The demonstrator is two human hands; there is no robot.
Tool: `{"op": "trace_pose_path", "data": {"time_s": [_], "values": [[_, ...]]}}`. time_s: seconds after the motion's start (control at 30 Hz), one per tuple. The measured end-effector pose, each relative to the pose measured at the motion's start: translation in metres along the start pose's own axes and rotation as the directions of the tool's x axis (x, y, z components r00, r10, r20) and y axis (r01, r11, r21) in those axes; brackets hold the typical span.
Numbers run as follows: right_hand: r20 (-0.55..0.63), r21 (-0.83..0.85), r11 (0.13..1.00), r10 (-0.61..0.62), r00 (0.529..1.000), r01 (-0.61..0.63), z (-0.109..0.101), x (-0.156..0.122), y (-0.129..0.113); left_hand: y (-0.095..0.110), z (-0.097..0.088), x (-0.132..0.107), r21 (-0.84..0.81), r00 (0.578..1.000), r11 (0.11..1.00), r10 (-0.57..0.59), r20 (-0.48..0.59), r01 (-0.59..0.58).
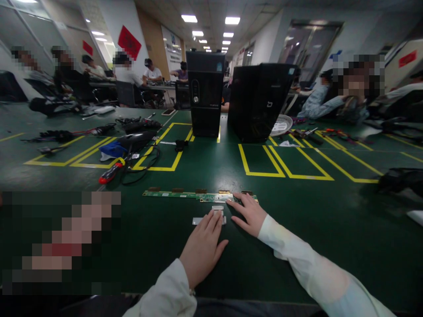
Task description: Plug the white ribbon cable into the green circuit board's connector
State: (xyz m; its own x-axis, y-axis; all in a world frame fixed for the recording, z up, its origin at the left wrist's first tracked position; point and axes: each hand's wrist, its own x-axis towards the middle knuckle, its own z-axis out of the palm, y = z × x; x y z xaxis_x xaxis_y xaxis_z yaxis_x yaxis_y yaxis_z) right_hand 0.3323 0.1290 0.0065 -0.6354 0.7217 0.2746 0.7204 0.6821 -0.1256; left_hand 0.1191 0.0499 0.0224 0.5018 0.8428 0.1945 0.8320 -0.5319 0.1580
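Observation:
A long, narrow green circuit board point(178, 194) lies crosswise on the green table in front of me, with several brownish tabs along its far edge. My right hand point(247, 213) rests with spread fingers on the board's right end, partly covering it. Just nearer to me is a small pale flat piece, looking like a ribbon cable point(198, 221), with a white end point(217, 208) towards the board. The fingertips of my left hand point(205, 244) lie stretched out over this piece and hide its middle.
Two black computer towers point(206, 94) point(261, 101) stand at the back. A red-and-black screwdriver point(110, 173), a blue item point(114, 149) and dark cables point(66, 134) lie to the left. Yellow tape point(264, 174) marks rectangles on the table. A blurred-out person's arm point(76, 229) is at left.

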Motion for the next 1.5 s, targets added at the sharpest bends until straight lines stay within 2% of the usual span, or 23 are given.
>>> {"op": "trace_pose_path", "data": {"time_s": [0.13,0.37,0.73,0.93,1.23,1.5], "values": [[-0.001,-0.002,1.000,0.000,1.000,0.000,0.0010,0.0000,0.0005,-0.0013,0.0009,0.0051,-0.014,1.000,1.000,0.012,0.020,-0.012],[-0.010,0.001,1.000,-0.003,1.000,0.003,0.0022,-0.0001,0.0013,-0.0028,0.0051,0.0068,-0.066,0.999,0.998,0.014,-0.033,-0.016],[-0.032,-0.007,1.000,-0.006,0.999,0.006,0.0013,0.0009,-0.0003,-0.0036,0.0057,0.0097,-0.085,0.999,0.996,0.016,-0.043,-0.019],[-0.030,0.000,1.000,-0.005,1.000,0.005,0.0019,0.0008,-0.0001,-0.0027,0.0022,0.0096,-0.080,1.000,0.997,0.011,-0.015,-0.012],[-0.021,-0.006,1.000,0.002,1.000,-0.002,0.0046,0.0006,0.0008,-0.0036,0.0034,0.0093,-0.086,0.999,0.996,0.014,-0.044,-0.018],[-0.012,-0.007,1.000,0.005,1.000,-0.005,0.0025,0.0000,0.0006,-0.0025,0.0013,0.0098,-0.078,1.000,0.997,0.012,-0.008,-0.013]]}}
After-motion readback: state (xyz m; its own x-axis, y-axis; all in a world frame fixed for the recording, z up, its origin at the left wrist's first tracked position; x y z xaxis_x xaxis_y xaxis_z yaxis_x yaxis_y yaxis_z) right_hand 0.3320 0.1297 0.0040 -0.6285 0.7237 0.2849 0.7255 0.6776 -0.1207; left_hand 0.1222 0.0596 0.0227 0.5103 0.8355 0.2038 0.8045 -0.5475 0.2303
